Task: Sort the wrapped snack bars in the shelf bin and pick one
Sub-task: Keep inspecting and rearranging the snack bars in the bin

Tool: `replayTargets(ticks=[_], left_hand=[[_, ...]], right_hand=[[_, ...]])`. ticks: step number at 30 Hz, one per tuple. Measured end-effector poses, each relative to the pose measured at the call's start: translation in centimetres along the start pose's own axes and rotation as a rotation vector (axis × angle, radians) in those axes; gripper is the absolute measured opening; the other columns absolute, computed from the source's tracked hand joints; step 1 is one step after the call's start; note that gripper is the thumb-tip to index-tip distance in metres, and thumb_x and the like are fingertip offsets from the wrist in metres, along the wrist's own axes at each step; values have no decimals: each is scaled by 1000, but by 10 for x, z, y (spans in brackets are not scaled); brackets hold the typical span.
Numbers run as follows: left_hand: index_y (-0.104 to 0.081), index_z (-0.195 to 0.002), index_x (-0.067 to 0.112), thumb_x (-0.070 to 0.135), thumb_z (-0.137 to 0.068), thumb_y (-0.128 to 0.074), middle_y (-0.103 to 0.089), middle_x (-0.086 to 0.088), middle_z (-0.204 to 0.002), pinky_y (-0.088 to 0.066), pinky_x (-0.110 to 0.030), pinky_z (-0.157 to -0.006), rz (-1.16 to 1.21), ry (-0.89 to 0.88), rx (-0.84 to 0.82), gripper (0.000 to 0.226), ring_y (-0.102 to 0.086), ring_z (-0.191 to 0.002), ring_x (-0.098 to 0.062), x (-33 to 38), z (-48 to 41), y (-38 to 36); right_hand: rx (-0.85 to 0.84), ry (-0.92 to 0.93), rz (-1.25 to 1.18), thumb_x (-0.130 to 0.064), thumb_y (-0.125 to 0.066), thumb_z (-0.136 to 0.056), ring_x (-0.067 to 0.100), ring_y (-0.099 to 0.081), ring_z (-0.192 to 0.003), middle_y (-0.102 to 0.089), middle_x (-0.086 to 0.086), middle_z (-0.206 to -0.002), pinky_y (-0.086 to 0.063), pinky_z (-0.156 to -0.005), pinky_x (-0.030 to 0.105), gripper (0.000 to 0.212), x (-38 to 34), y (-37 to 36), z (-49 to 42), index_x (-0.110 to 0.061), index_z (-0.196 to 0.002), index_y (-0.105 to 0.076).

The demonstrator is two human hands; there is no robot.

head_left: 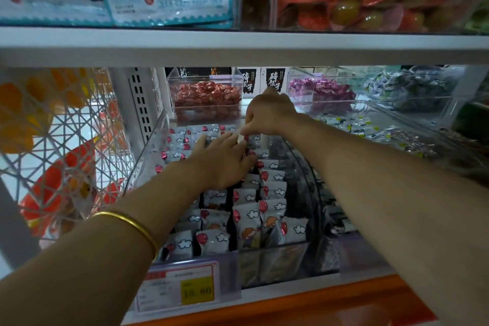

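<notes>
A clear shelf bin [272, 254] holds several white wrapped snack bars [248, 222] printed with clouds and red balloons, standing in rows. My left hand [225, 161] lies flat over the bars in the middle of the bin, fingers straight and pointing toward the back. My right hand [267, 114] reaches to the far end of the bin with its fingers curled downward, pinching the top edge of a bar [251, 137] in the back row. Both forearms cover part of the rows.
A price tag [182, 291] hangs on the bin's front. Behind stand clear bins of red sweets [206, 98] and purple sweets [322, 92]. A white wire basket [60, 145] is at the left. The upper shelf board [238, 45] runs overhead.
</notes>
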State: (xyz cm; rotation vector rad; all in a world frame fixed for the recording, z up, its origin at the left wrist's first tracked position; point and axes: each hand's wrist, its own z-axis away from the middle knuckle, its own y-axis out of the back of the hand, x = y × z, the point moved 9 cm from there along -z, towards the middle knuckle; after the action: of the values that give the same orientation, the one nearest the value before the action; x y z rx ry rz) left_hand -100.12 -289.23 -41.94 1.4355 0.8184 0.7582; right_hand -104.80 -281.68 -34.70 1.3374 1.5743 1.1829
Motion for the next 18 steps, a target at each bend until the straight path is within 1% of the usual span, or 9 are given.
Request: replayTargets(ticks=[2, 4, 6, 8, 11, 13, 15, 16, 18], left_hand=[[-14, -148, 28, 52, -95, -8, -3, -2, -158, 5, -55, -113, -7, 20, -33, 59, 5, -145, -17, -1, -2, -3], [-6, -148, 34, 53, -95, -7, 1, -4, -158, 7, -54, -113, -20, 39, -68, 56, 8, -145, -18, 0, -3, -5], [-3, -148, 36, 53, -95, -5, 2, -5, -158, 8, -54, -113, -31, 44, -82, 56, 9, -144, -19, 0, -5, -6], [-1, -149, 34, 53, -95, -5, 2, -5, -158, 8, -54, -113, -32, 52, -82, 57, 8, -144, -19, -2, -6, -8], [-5, -149, 24, 56, -93, -7, -2, -3, -158, 7, -53, -114, 0, 54, -49, 64, 6, -145, -16, -3, -6, -5], [-14, -148, 19, 57, -91, -8, -11, -3, -157, 2, -54, -114, 21, 42, -11, 68, 0, -145, -16, -3, -5, 1], [-24, -143, 16, 56, -91, -9, -18, -2, -155, 0, -56, -113, 34, 36, 20, 68, -3, -145, -16, -4, -2, 6], [-24, -143, 15, 54, -93, -11, -17, -2, -156, 1, -56, -113, 44, 39, 31, 65, -2, -145, -16, -6, 0, 8], [-18, -147, 15, 47, -96, -14, -12, -1, -157, 2, -56, -112, 65, 56, 60, 60, 1, -145, -16, -12, 5, 14]], right_hand=[[-71, 6, 49, -47, -68, -78, 23, -34, -123, -59, 4, -110, -33, -93, 38, 31, 0, -8, -1, -21, -94, -71], [-93, 12, 73, -44, -67, -81, 24, -32, -126, -56, 7, -117, -32, -96, 40, 30, -1, -11, -2, -20, -99, -70], [-95, 20, 91, -42, -65, -84, 26, -31, -127, -56, 7, -119, -31, -96, 40, 30, -2, -12, -3, -19, -101, -69], [-95, 21, 92, -41, -64, -84, 26, -32, -126, -57, 7, -118, -32, -95, 41, 29, -2, -13, -4, -18, -102, -69], [-94, 23, 106, -41, -64, -84, 26, -33, -126, -58, 7, -117, -33, -95, 41, 29, -2, -12, -4, -18, -101, -69], [-95, 25, 125, -41, -64, -85, 26, -34, -126, -59, 6, -117, -33, -95, 41, 28, -2, -12, -4, -18, -101, -68], [-86, 18, 114, -41, -62, -86, 27, -36, -124, -59, 8, -116, -35, -91, 38, 30, -3, -11, -3, -16, -100, -67], [-75, 7, 92, -42, -60, -86, 27, -39, -122, -58, 10, -114, -36, -86, 36, 30, -2, -9, -2, -14, -97, -66], [-46, -13, 57, -39, -53, -89, 27, -46, -115, -58, 11, -103, -35, -78, 33, 27, -1, -3, 0, -14, -81, -59]])
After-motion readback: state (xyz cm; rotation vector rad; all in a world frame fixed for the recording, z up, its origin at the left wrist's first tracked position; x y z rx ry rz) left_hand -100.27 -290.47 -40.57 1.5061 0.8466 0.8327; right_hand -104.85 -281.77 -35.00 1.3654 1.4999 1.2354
